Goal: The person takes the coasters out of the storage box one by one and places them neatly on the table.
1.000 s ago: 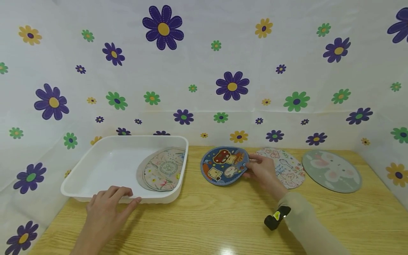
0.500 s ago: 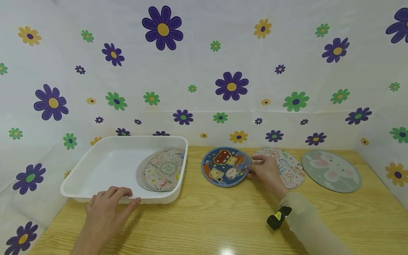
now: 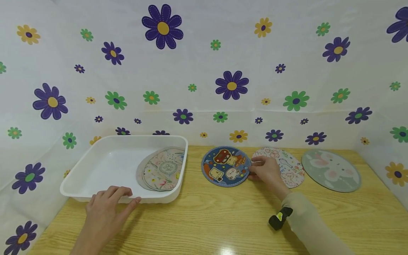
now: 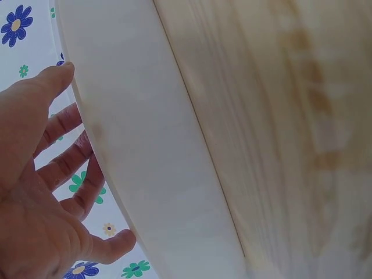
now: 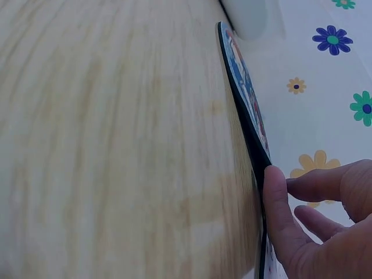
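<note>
I've got a white flowered backdrop (image 3: 191, 63) filling the upper part of the head view, then the wood-grain table (image 3: 204, 223) across the bottom. Next in size, the white tray (image 3: 111, 168), left of centre. Pale sleeve (image 3: 313, 225) at lower right. Left hand (image 3: 106, 209), lower left: fingers spread wide and bent at the tray's front rim, touching it; my left wrist view shows fingertips along that edge. Grey-green rabbit disc (image 3: 331, 171) flat at far right. Blue cartoon disc (image 3: 226, 166), the one being handled, is just right of centre, on the table, tray to its left. Flowery disc (image 3: 164, 170) sits inside the tray's right end, overlapping a pale disc (image 3: 140, 175). White floral disc (image 3: 291, 170) lies right of the blue one, partly hidden by the right hand (image 3: 266, 171), whose thumb and fingers are narrow, pinching the blue disc's right edge; can't tell how firmly. That edge looks slightly raised in my right wrist view. Smallest: black wrist device (image 3: 280, 218), lower right.
</note>
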Demonstrator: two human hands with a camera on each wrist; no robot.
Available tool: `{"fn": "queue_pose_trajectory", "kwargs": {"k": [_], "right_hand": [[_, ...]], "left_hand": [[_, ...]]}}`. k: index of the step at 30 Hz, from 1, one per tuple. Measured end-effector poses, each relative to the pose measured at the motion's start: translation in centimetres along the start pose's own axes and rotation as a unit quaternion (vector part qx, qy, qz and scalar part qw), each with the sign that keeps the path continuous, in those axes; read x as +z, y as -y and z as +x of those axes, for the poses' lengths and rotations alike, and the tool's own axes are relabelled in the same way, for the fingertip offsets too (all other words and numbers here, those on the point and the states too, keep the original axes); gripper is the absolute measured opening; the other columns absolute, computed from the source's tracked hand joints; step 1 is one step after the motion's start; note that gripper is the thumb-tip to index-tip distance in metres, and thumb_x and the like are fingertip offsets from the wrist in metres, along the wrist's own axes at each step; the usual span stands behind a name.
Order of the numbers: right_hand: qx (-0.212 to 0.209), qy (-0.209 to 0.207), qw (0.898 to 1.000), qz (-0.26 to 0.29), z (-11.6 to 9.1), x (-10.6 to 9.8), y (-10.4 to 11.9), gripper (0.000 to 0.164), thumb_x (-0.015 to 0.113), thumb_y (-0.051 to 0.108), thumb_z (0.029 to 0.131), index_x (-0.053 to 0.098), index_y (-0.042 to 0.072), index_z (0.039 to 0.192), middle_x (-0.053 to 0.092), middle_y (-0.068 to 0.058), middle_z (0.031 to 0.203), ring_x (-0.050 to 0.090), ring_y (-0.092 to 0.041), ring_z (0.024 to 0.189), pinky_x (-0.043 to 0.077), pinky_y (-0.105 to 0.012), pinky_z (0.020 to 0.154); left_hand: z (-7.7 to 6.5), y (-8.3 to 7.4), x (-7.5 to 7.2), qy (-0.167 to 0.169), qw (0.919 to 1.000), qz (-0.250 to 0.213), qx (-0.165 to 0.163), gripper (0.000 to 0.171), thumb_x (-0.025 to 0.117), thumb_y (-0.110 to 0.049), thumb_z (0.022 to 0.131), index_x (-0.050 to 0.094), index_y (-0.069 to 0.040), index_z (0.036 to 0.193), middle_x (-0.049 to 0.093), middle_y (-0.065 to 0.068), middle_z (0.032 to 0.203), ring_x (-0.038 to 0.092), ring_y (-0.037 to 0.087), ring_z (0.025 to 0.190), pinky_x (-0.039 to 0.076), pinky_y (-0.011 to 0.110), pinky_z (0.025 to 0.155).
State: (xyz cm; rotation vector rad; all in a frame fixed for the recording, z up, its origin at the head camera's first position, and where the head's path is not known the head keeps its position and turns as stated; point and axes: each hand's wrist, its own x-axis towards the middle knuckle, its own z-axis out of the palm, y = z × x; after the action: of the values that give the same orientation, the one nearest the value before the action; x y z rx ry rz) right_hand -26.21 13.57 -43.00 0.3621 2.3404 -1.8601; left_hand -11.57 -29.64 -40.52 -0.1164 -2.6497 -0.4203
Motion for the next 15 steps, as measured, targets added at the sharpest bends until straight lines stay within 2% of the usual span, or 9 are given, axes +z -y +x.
{"fn": "queue_pose_trajectory", "kwargs": {"k": [9,15], "right_hand": [[-0.015,0.012,0.999,-0.046,-0.10,-0.27,-0.15,0.040,0.066,0.004,0.094,0.060,-0.002,0.134,0.064,-0.025,0.124,0.072,-0.016,0.083,0.063,-0.027,0.069],[-0.017,0.019,0.998,-0.056,-0.39,-0.55,0.17,0.039,0.063,0.007,0.096,0.060,-0.002,0.133,0.066,-0.027,0.126,0.072,-0.016,0.081,0.063,-0.028,0.069]], "left_hand": [[-0.09,-0.05,-0.09,-0.002,1.0000,-0.001,0.005,0.025,0.081,-0.036,0.087,0.070,-0.017,0.099,0.072,0.007,0.105,0.062,0.044,0.100,0.041,0.070,0.085],[-0.08,-0.08,-0.09,-0.003,1.0000,-0.007,0.005,0.026,0.082,-0.036,0.086,0.070,-0.018,0.100,0.072,0.006,0.105,0.062,0.044,0.101,0.040,0.071,0.086]]}}
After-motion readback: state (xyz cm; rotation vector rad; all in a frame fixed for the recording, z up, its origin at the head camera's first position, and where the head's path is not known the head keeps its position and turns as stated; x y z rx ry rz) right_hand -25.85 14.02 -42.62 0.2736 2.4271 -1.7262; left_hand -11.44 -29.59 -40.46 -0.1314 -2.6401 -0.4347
